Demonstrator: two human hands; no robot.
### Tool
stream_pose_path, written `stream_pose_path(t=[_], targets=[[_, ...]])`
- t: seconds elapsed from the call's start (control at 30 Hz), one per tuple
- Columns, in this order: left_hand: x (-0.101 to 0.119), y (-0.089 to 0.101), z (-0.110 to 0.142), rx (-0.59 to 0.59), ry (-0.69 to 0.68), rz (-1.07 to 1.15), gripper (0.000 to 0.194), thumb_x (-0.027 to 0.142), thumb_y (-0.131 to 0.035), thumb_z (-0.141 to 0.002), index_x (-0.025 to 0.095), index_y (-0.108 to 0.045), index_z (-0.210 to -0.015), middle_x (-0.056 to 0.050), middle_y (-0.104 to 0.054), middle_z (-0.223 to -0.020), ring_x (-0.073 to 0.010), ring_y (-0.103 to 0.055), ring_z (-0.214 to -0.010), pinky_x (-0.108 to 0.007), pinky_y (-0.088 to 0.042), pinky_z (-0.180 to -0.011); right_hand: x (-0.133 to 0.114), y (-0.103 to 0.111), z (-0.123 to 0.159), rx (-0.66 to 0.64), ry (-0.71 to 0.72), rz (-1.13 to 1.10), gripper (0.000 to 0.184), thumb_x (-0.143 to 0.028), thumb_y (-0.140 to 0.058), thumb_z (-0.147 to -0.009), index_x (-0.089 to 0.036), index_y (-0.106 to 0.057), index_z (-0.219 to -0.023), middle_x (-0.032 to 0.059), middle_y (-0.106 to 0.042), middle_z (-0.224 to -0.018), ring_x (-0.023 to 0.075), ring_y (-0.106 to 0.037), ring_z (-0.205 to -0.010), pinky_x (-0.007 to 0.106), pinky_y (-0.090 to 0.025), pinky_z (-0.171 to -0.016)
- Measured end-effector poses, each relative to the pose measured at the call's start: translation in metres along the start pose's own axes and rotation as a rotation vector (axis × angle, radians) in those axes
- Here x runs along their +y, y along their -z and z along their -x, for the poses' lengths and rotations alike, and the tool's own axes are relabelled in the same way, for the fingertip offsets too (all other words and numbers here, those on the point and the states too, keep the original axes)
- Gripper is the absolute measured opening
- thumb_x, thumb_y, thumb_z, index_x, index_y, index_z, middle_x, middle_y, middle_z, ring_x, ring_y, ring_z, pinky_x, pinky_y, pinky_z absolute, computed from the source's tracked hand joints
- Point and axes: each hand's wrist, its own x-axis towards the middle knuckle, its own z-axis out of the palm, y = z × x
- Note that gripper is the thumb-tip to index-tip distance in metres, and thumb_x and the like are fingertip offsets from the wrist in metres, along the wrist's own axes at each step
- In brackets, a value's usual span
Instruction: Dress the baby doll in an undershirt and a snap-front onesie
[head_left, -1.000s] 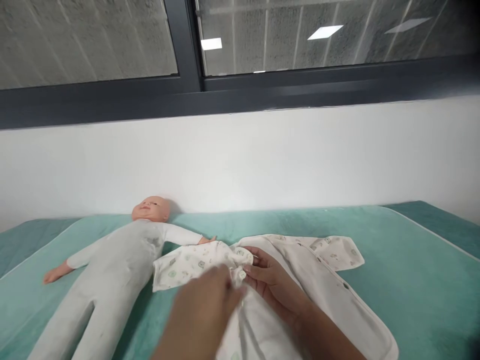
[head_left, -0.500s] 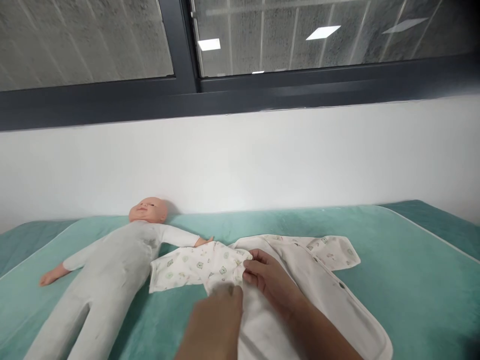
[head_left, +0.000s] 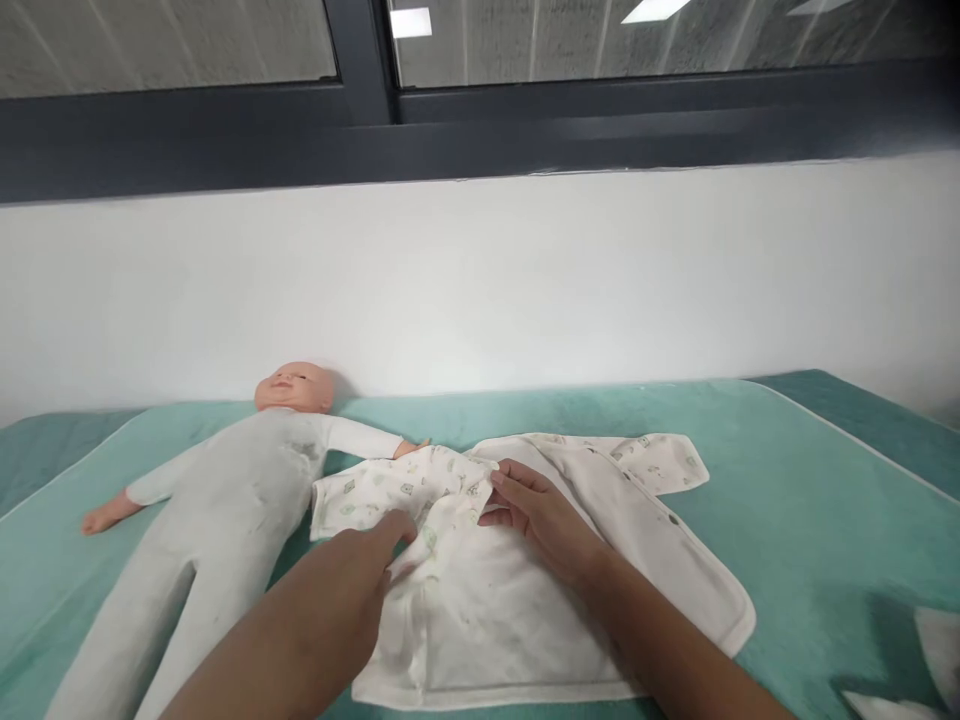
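Note:
A white baby jacket (head_left: 517,620) with a small green and brown print on its sleeves lies spread out, its plain inner side showing over much of the body. At its upper edge my right hand (head_left: 536,510) pinches the fabric between thumb and fingers. My left hand (head_left: 360,570) is closed at the jacket's left side, below the printed sleeve; the fabric creases around it, and some fingertips are hidden. To the left a baby doll (head_left: 240,500) in a pale grey-white suit lies on its back, one hand beside the jacket's left sleeve.
A green padded cover (head_left: 810,540) lies under everything, up against a white wall (head_left: 480,280). A dark window frame (head_left: 480,140) runs above it. White cloth (head_left: 885,705) shows at the bottom right corner.
My left hand has moved left and slightly up, drawing the jacket's front leftward so more inner side shows. My right hand keeps its pinch. The view has tilted down.

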Motion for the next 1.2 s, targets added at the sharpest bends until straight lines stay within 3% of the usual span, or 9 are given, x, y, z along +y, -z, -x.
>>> stream_pose_path(t=[0.17,0.3,0.4,0.5,0.6,0.73,0.83,0.97,1.2], targets=[[0.006,0.008,-0.001,-0.07,-0.164,0.097,0.024,0.025,-0.031,-0.09,0.023,-0.054,-0.085,0.001,-0.061,-0.08,-0.0147,-0.055,-0.075,-0.025,-0.039,-0.067,0.004,-0.002,0.002,-0.085,0.1,-0.004,0.023,-0.043,-0.066,-0.084,-0.02,-0.069,-0.088,0.0056,-0.066,-0.097,0.0196,-0.061,-0.094,0.04,-0.048,-0.091],[0.018,0.003,-0.015,-0.105,-0.206,0.086,0.016,0.022,-0.037,-0.087,0.02,-0.049,-0.076,0.002,-0.059,-0.077,-0.0136,-0.052,-0.071,-0.026,-0.034,-0.061,0.0,-0.007,0.005,-0.111,0.099,-0.023,0.029,-0.04,-0.072,-0.079,-0.024,-0.07,-0.104,0.0075,-0.067,-0.113,0.0236,-0.061,-0.106,0.041,-0.048,-0.092],[0.033,-0.008,-0.025,-0.124,-0.164,0.117,0.022,0.041,-0.047,-0.088,0.021,-0.056,-0.082,0.001,-0.064,-0.08,-0.0155,-0.057,-0.071,-0.027,-0.035,-0.06,-0.004,-0.006,0.007,-0.126,0.07,-0.014,0.039,-0.036,-0.075,-0.076,-0.027,-0.067,-0.114,0.0065,-0.067,-0.117,0.024,-0.061,-0.108,0.041,-0.048,-0.091],[0.048,-0.021,-0.035,-0.059,-0.108,0.081,0.039,0.054,-0.045,-0.089,0.019,-0.061,-0.084,-0.004,-0.068,-0.08,-0.0195,-0.062,-0.074,-0.029,-0.038,-0.061,-0.002,-0.001,0.007,-0.165,0.044,0.023,0.047,-0.03,-0.074,-0.076,-0.029,-0.064,-0.122,0.0044,-0.071,-0.103,0.0208,-0.064,-0.094,0.038,-0.046,-0.088],[0.058,-0.032,-0.045,0.022,-0.047,-0.052,0.045,0.047,-0.034,-0.094,0.016,-0.063,-0.08,-0.01,-0.069,-0.08,-0.022,-0.064,-0.072,-0.031,-0.037,-0.059,0.0,0.005,0.006,-0.148,0.059,0.07,0.049,-0.029,-0.072,-0.078,-0.028,-0.062,-0.126,0.0027,-0.071,-0.094,0.0189,-0.064,-0.088,0.038,-0.045,-0.088],[0.06,-0.033,-0.049,-0.006,-0.047,-0.165,0.025,0.02,-0.039,-0.087,0.015,-0.061,-0.077,-0.011,-0.069,-0.084,-0.0206,-0.063,-0.07,-0.03,-0.035,-0.058,-0.003,0.006,0.005,-0.143,0.096,0.101,0.053,-0.026,-0.072,-0.077,-0.029,-0.061,-0.128,0.0027,-0.072,-0.095,0.021,-0.063,-0.099,0.042,-0.041,-0.098],[0.059,-0.027,-0.044,-0.045,-0.059,-0.204,0.018,0.014,-0.04,-0.08,0.016,-0.056,-0.073,-0.009,-0.067,-0.082,-0.0208,-0.063,-0.07,-0.03,-0.035,-0.058,-0.006,0.004,0.006,-0.177,0.113,0.106,0.052,-0.024,-0.071,-0.077,-0.031,-0.062,-0.127,0.0045,-0.067,-0.12,0.0209,-0.06,-0.107,0.04,-0.042,-0.099],[0.062,-0.02,-0.035,-0.03,-0.108,-0.139,0.016,0.013,-0.038,-0.08,0.018,-0.048,-0.069,-0.006,-0.063,-0.075,-0.0191,-0.06,-0.069,-0.029,-0.035,-0.057,-0.002,0.005,0.005,-0.174,0.21,0.178,0.045,-0.024,-0.069,-0.078,-0.035,-0.065,-0.122,-0.0003,-0.037,-0.153,0.0212,-0.057,-0.114,0.036,-0.047,-0.093],[0.076,-0.014,-0.027,-0.01,-0.126,-0.14,0.026,0.01,-0.035,-0.085,0.02,-0.057,-0.095,-0.005,-0.066,-0.089,-0.0204,-0.064,-0.079,-0.03,-0.041,-0.065,0.016,0.013,-0.011,0.126,0.361,0.454,0.015,-0.019,-0.06,-0.078,-0.026,-0.071,-0.088,0.0026,-0.062,-0.115,0.0207,-0.054,-0.113,0.035,-0.041,-0.098]])
